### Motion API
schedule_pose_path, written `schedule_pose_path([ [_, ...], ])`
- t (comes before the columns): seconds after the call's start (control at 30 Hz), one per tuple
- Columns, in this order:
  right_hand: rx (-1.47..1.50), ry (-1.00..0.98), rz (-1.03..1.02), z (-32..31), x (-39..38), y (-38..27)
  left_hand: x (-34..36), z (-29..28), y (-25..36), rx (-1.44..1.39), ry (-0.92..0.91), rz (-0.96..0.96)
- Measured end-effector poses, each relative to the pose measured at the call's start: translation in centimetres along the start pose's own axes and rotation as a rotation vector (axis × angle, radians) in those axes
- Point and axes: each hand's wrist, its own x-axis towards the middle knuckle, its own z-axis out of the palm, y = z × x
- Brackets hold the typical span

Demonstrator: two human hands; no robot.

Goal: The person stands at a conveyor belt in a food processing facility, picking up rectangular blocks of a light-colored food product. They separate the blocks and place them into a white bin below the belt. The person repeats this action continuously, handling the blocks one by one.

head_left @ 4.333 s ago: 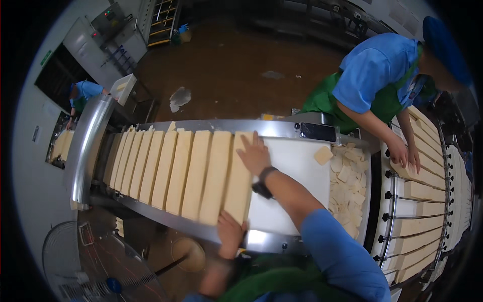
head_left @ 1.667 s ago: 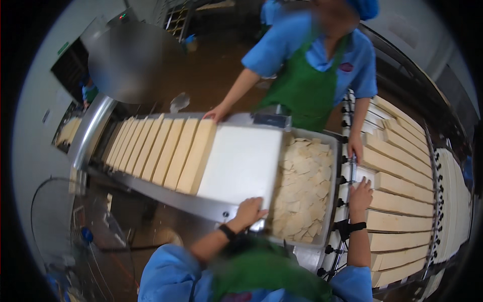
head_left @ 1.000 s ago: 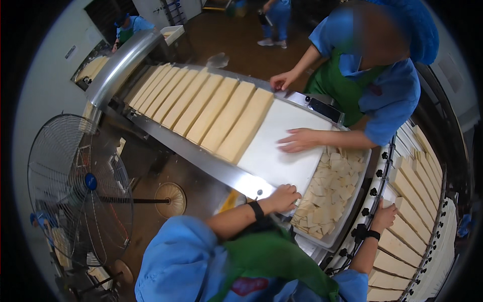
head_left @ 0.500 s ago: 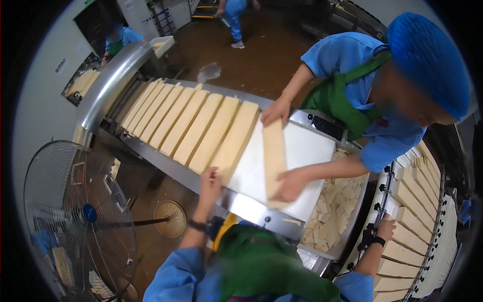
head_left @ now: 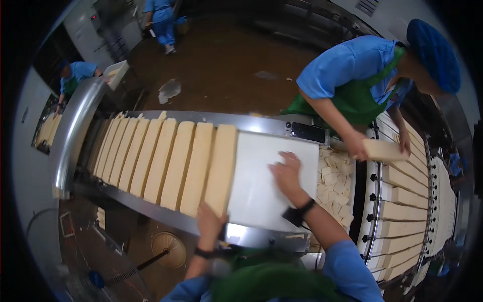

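The row's rightmost slab has its near end at the left hand, whose grip is unclear. The right hand, fingers spread, is over the white belt, right of the slab

Nothing can be read from where you stand; high on the upper-right wall, a pale notice bears dark rows of marks, too small for you to make out; on the left wall, a small grey plate is likewise too small to tell; across the conveyor in front of you, its far metal edge carries a black panel whose face gives you no legible characters; at your lower left, 1 blue fan hub is too blurred to read.
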Motion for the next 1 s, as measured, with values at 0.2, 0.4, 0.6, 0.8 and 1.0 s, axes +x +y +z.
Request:
schedule_pose_path([
  [0.2,0.097,-0.431,0.301,9.5,9.2,-8.4,0.8,1.2,-1.1,0.094,-0.114,0.036],
  [0.4,0.082,-0.598,0.429,13.5,13.0,-10.6,0.9,2.9,-3.5,0.239,-0.11,0.217],
  [0.6,0.001,-0.59,0.773,8.3,11.1,-6.4,1.1,2.3,-0.4,0.291,-0.2,0.269],
  [0.8,-0.092,-0.33,0.948,-1.9,2.3,4.5,-1.7,-0.3,9.7,-0.042,-0.455,0.431],
  [1.0,0.165,0.239,1.311,-12.2,-9.5,10.1,-5.4,4.9,16.4,-0.239,-0.37,0.753],
])
